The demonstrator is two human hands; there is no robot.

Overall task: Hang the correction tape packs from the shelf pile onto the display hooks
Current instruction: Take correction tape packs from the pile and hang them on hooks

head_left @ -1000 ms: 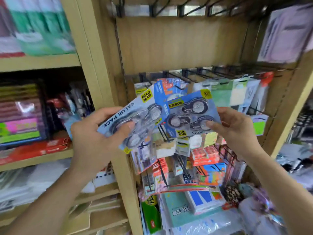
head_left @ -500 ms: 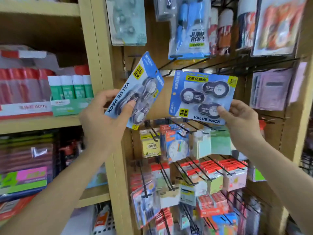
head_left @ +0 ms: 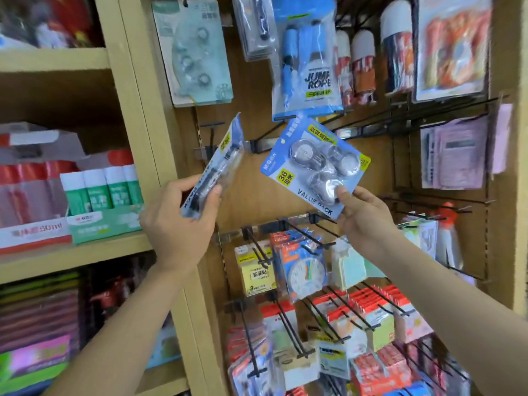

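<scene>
Both hands hold blue "VALUE PACK" correction tape packs in front of a wooden hook panel. My left hand grips one pack by its lower end; it is turned edge-on and points up to the right. My right hand pinches the lower corner of the other pack, tilted with its face toward me, showing three tape rollers. The top of that pack lies just below an empty black display hook and a hanging jump rope pack. The shelf pile is out of view.
A pale green correction tape card hangs at the upper left of the panel. Rows of black hooks with sticky notes and a clock card jut out below my hands. Glue sticks stand on the left shelf.
The view has lifted further up the panel. My left hand turned its pack edge-on. My right hand tilted its pack and brought it closer to the hook under the jump rope.
</scene>
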